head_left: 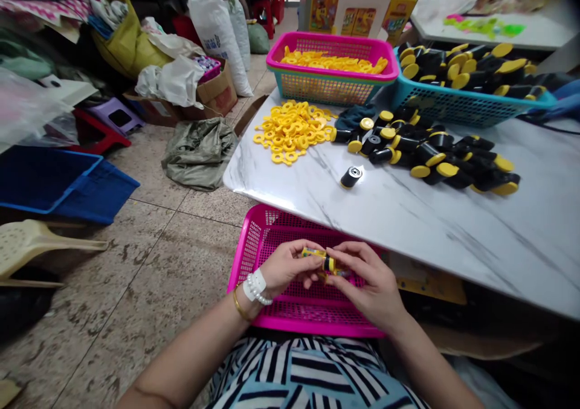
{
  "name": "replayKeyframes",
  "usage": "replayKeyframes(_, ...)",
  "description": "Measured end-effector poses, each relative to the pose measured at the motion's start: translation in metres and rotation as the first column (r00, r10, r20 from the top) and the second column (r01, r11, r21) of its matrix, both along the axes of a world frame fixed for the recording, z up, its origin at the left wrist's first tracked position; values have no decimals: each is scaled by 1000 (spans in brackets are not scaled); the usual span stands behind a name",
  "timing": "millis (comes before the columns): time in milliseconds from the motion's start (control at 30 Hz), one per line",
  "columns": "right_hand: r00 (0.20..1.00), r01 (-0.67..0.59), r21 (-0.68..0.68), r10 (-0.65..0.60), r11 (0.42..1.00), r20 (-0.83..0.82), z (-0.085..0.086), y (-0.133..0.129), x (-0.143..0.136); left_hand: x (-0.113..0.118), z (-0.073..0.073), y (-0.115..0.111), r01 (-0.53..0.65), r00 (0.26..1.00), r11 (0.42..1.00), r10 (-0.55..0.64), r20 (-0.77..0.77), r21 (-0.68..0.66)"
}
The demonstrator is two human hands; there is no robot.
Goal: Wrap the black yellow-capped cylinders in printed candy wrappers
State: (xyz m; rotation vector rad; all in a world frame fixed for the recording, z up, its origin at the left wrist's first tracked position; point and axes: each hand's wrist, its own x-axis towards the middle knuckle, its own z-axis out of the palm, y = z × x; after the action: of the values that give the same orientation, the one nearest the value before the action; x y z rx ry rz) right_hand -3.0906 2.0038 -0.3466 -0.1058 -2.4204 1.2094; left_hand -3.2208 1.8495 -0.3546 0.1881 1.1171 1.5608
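Over a pink mesh basket (244,270) on my lap, both hands meet around a small yellow-and-black cylinder (327,262) with a printed label. My left hand (290,267) pinches its labelled body between thumb and fingers. The fingertips of my right hand (369,282) close on its yellow end. Something yellow and partly hidden shows just below it, between the hands. On the table beyond stands a single black cylinder (351,178) with a silver top. Behind it lie a heap of yellow ring-shaped pieces (294,128) and a pile of black cylinders with yellow caps (428,153).
The marbled white table (394,215) has its front edge just beyond my hands. At its back stand a pink basket (272,58) of yellow pieces, stacked on a teal one, and a blue basket (475,110) of capped cylinders. Sacks, boxes and stools crowd the floor at left.
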Motion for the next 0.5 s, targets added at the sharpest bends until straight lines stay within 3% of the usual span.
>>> replayKeyframes(167, 996, 83, -7, -83, 997, 20, 8, -7, 7, 8, 8, -1, -41, 977, 996, 58, -204, 84)
replayKeyframes(267, 991, 133, -88, -132, 987, 16, 9, -10, 8, 9, 13, 3, -15, 883, 991, 74, -464, 130)
replayKeyframes(367, 983, 183, -122, -180, 976, 31, 5, -10, 11, 4, 10, 4, 62, 765, 989, 41, -642, 137)
replayKeyframes(400, 982, 190, -103, -188, 976, 26, 3, -10, 12, 2, 7, 3, 86, 767, 986, 24, -641, 139)
replayKeyframes(500, 989, 145, -9, -145, 989, -25, -4, -9, 15, -3, -2, -4, 145, 892, 980, -69, -447, 138)
